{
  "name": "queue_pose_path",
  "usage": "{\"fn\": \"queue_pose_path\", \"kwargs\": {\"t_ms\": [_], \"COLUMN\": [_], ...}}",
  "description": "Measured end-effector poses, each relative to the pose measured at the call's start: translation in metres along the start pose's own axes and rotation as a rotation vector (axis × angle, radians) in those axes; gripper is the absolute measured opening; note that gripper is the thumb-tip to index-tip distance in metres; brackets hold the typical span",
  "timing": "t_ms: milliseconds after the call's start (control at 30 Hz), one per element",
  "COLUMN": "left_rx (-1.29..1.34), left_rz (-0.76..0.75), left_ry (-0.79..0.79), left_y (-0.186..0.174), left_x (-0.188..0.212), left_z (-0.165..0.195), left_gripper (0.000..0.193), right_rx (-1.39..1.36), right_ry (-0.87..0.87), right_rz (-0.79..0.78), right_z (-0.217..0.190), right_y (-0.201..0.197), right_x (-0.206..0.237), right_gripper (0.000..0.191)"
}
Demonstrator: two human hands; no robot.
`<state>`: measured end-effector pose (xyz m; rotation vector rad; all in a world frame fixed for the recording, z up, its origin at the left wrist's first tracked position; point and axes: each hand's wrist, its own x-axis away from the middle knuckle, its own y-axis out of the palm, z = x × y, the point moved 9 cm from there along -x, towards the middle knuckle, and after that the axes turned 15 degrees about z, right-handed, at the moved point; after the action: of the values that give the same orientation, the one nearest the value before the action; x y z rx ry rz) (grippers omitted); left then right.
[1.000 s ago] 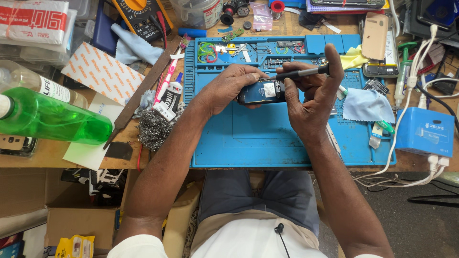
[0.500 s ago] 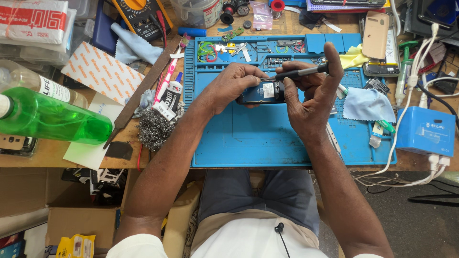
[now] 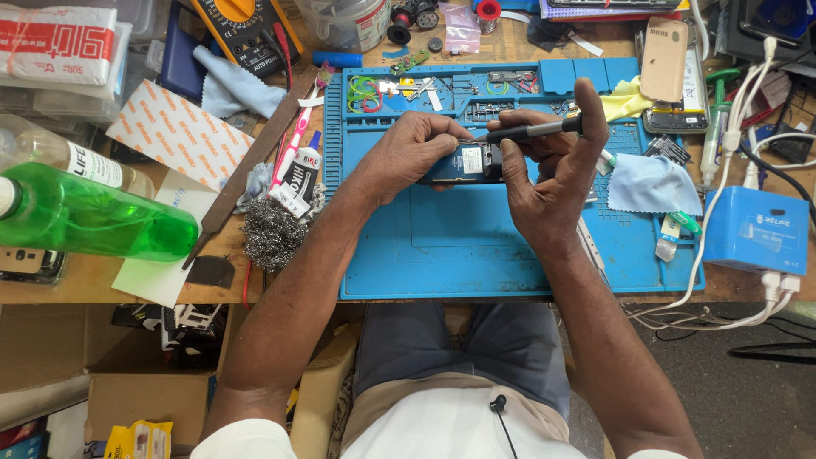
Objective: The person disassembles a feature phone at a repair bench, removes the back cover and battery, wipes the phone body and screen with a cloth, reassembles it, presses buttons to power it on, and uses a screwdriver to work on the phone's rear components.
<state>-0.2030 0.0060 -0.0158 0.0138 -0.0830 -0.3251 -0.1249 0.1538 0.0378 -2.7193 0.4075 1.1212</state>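
Head view, seated at a wooden bench. Blue silicone repair mat [image 3: 476,255] covers bench centre; its moulded tray compartments [image 3: 442,92] along the 12 o'clock edge hold green and red wire loops, small metal parts and screws, contents too small to sort further. At 9 o'clock of the mat, a green translucent plastic bottle [image 3: 93,223] lies on its side, neck to 9 o'clock, liquid level not readable. Above it a clear plastic bottle [image 3: 59,157] also lies flat. A clear plastic tub [image 3: 344,21] sits at 12 o'clock, contents not discernible. Small opened dark mobile phone [image 3: 463,161] is held above the upper middle of the mat, off its surface, long axis running 9 to 3 o'clock, open back facing up. Left hand [image 3: 412,153] is closed around the phone's 9 o'clock end, fingers curled over its top edge. Right hand [image 3: 552,170] pinches a slim dark metal-tipped hand tool [image 3: 527,130] between thumb and fingers; tool's long axis also 9 to 3 o'clock, tip pointing toward 9 o'clock at the phone's upper edge. Blue plastic box unit [image 3: 756,228] with white cables sits at 3 o'clock. Steel wool wad [image 3: 272,234] lies just off the mat's 9 o'clock edge.
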Motion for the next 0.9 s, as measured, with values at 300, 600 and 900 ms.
{"fn": "queue_pose_path", "kwargs": {"t_ms": [300, 600, 900], "left_rx": [0.032, 0.142, 0.137], "left_rz": [0.033, -0.018, -0.006], "left_ry": [-0.067, -0.095, -0.099], "left_y": [-0.003, 0.001, 0.0], "left_x": [-0.003, -0.002, -0.002], "left_z": [-0.004, -0.003, -0.003], "left_gripper": [0.038, 0.037, 0.035], "right_rx": [0.023, -0.066, -0.082], "right_ry": [0.045, 0.112, 0.111], "right_rz": [0.03, 0.028, 0.017], "right_z": [0.005, 0.007, 0.013], "right_y": [-0.006, -0.005, -0.006], "right_x": [-0.002, -0.003, -0.003], "right_gripper": [0.08, 0.084, 0.085]}}
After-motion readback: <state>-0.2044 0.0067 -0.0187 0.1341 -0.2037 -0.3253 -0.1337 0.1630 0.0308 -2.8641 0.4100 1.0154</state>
